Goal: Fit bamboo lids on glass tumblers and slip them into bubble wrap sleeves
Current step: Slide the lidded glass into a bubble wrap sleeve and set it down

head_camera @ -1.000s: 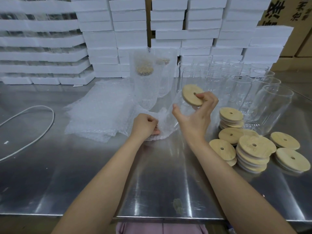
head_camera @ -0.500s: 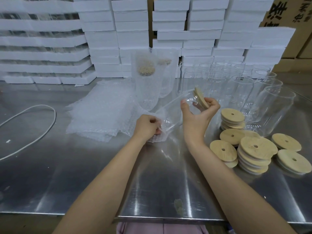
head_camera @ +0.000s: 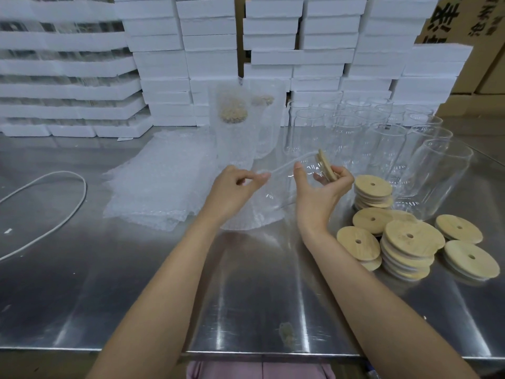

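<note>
A clear glass tumbler (head_camera: 284, 187) lies tilted above the table between my hands, its mouth toward the right. A bamboo lid (head_camera: 326, 165) sits edge-on at that mouth. My right hand (head_camera: 319, 195) grips the lid, fingers curled behind it and thumb on the glass. My left hand (head_camera: 235, 187) pinches the edge of a bubble wrap sleeve (head_camera: 254, 218) at the tumbler's base. Whether the base is inside the sleeve I cannot tell.
Loose and stacked bamboo lids (head_camera: 407, 242) lie at the right. Several bare tumblers (head_camera: 382, 143) stand behind them. Two sleeved tumblers (head_camera: 235, 127) stand at the back, flat sleeves (head_camera: 158, 181) to the left. White foam boxes (head_camera: 213, 58) line the rear, and a white cable (head_camera: 54, 203) lies at far left.
The right hand turned the lid from face-up to edge-on at the tumbler's mouth. My left hand rose off the table and moved from a fist on the sleeve to a pinch.
</note>
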{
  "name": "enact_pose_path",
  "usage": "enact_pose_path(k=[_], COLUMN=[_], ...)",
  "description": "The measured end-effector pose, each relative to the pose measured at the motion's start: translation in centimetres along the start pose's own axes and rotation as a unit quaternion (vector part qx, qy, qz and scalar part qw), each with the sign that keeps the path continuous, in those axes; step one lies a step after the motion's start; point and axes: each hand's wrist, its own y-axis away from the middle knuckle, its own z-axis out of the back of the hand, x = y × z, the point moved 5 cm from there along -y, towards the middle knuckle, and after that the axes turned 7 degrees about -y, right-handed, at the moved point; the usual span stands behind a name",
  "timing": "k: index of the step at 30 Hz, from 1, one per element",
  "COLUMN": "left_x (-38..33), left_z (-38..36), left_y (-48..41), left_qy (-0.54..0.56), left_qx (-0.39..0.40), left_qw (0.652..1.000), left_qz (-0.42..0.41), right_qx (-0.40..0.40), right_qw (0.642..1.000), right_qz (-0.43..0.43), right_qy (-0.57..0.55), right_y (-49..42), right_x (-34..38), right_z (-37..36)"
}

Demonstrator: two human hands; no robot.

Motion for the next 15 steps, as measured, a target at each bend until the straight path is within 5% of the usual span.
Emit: enact_pose_path(k=[4, 9, 15], left_x=[0.4, -2.3, -4.9], left_z=[-1.7, -1.3, -1.0], left_y=[1.0, 1.7, 3.5], left_qy=[-0.243, -0.293, -0.316], left_qx=[0.098, -0.09, -0.224], left_qw=[0.954, 0.918, 0.86], left_qz=[-0.144, -0.25, -0.332], right_qx=[-0.024, -0.048, -0.041], right_qw=[0.999, 0.989, 0.982], right_qz=[-0.032, -0.121, -0.152], right_qy=[-0.013, -0.075, -0.102], right_y=[-0.4, 0.0, 1.3], right_x=[0.0, -0.4, -0.9], right_z=[0.6, 0.4, -0.3])
